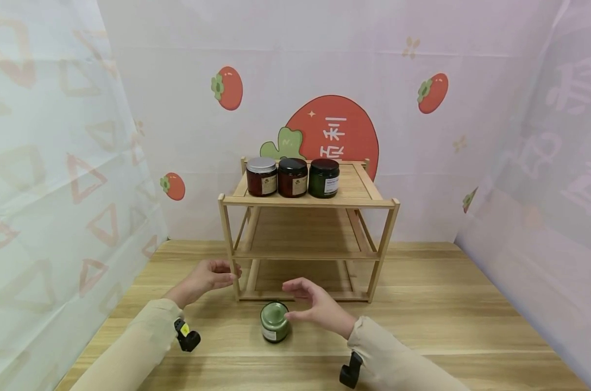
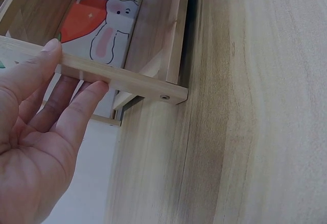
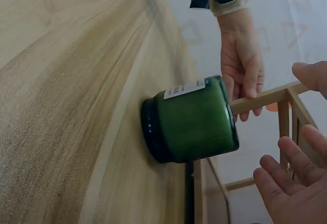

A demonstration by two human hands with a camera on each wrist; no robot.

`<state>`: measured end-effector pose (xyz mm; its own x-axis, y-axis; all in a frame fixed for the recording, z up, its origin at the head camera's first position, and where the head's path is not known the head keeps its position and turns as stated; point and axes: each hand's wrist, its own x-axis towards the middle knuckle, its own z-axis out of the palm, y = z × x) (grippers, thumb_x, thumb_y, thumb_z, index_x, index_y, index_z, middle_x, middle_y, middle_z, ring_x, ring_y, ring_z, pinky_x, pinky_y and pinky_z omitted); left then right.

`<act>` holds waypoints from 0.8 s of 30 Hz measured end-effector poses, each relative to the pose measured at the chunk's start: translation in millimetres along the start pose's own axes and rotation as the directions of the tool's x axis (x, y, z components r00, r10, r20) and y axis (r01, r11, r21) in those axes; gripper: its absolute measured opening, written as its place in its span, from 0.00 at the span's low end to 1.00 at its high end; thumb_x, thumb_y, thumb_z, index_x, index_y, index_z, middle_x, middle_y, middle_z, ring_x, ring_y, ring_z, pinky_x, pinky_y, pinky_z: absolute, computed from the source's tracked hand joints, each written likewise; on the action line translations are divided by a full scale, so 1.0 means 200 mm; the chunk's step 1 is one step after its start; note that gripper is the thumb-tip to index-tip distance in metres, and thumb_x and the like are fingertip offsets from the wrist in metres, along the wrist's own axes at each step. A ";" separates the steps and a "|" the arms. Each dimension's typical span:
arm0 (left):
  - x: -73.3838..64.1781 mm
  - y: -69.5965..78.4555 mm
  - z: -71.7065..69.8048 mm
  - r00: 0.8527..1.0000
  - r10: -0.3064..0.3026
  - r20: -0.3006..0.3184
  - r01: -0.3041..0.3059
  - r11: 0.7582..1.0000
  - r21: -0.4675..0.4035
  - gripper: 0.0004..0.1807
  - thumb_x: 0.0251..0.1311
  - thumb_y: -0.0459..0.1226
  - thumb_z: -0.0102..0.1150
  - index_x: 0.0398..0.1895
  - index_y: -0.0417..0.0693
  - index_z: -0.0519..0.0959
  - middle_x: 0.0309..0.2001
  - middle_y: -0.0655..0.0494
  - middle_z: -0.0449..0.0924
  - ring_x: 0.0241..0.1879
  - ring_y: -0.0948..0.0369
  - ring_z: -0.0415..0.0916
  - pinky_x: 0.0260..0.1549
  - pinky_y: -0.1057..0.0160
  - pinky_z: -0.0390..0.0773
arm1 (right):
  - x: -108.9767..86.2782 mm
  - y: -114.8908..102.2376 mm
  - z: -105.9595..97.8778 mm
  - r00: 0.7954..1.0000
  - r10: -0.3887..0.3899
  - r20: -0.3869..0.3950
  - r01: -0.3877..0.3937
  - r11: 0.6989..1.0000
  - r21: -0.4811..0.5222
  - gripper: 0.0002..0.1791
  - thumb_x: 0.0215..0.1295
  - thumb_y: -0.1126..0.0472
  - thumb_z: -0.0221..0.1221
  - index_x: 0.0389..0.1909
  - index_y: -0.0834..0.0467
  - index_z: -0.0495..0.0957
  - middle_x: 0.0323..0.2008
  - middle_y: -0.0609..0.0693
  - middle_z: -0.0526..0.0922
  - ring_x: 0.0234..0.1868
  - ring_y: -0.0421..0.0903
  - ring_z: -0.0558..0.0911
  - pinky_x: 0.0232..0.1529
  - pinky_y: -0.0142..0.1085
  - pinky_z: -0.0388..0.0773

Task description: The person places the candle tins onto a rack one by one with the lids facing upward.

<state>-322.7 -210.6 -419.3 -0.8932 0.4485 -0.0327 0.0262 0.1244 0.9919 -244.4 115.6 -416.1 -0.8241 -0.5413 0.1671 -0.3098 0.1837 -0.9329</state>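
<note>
A green glass jar [image 1: 274,322] with a white label stands on the table in front of a wooden rack [image 1: 307,202]. In the right wrist view, the jar's dark lid end [image 3: 155,130] is against the tabletop, so it stands upside down. My right hand [image 1: 319,308] is just right of the jar, thumb and fingers spread apart, with nothing between them. The thumb tip comes right at the jar's edge in the head view. My left hand [image 1: 208,278] holds the rack's front left leg [image 2: 122,78], thumb on one side and fingers on the other.
On the rack's top shelf stand a brown jar with a silver lid [image 1: 262,177], a brown jar with a black lid [image 1: 293,177] and a dark green jar [image 1: 324,178]. Printed cloth [image 1: 178,108] hangs behind and along both sides of the wooden table [image 1: 447,304].
</note>
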 end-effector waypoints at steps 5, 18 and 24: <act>0.00 0.00 -0.01 1.000 0.009 0.008 -0.009 1.000 0.004 0.21 0.63 0.31 0.61 0.55 0.25 0.72 0.54 0.39 0.79 0.49 0.60 0.80 0.53 0.60 0.80 | 0.02 0.04 0.02 0.999 0.048 0.010 -0.048 0.999 0.022 0.31 0.56 0.62 0.70 0.60 0.60 0.70 0.62 0.58 0.72 0.64 0.60 0.70 0.65 0.48 0.70; 0.01 -0.01 -0.01 1.000 0.020 0.022 -0.020 1.000 0.002 0.21 0.62 0.32 0.61 0.55 0.27 0.73 0.56 0.36 0.76 0.51 0.60 0.79 0.54 0.61 0.79 | 0.04 0.13 0.07 0.990 0.119 0.072 -0.124 0.990 0.064 0.37 0.55 0.62 0.71 0.63 0.65 0.66 0.60 0.58 0.73 0.58 0.53 0.75 0.60 0.47 0.75; 0.00 -0.01 0.00 1.000 0.010 0.004 -0.010 1.000 -0.002 0.19 0.62 0.32 0.62 0.53 0.30 0.75 0.55 0.40 0.78 0.50 0.61 0.80 0.51 0.63 0.81 | 0.03 0.15 0.10 0.990 0.121 0.077 -0.127 0.988 0.084 0.37 0.54 0.65 0.71 0.63 0.66 0.66 0.58 0.56 0.73 0.57 0.54 0.75 0.58 0.42 0.77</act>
<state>-323.4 -210.9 -420.8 -0.8912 0.4531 -0.0233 0.0339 0.1179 0.9924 -250.2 101.8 -449.2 -0.8164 -0.5768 0.0281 -0.1617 0.1817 -0.9700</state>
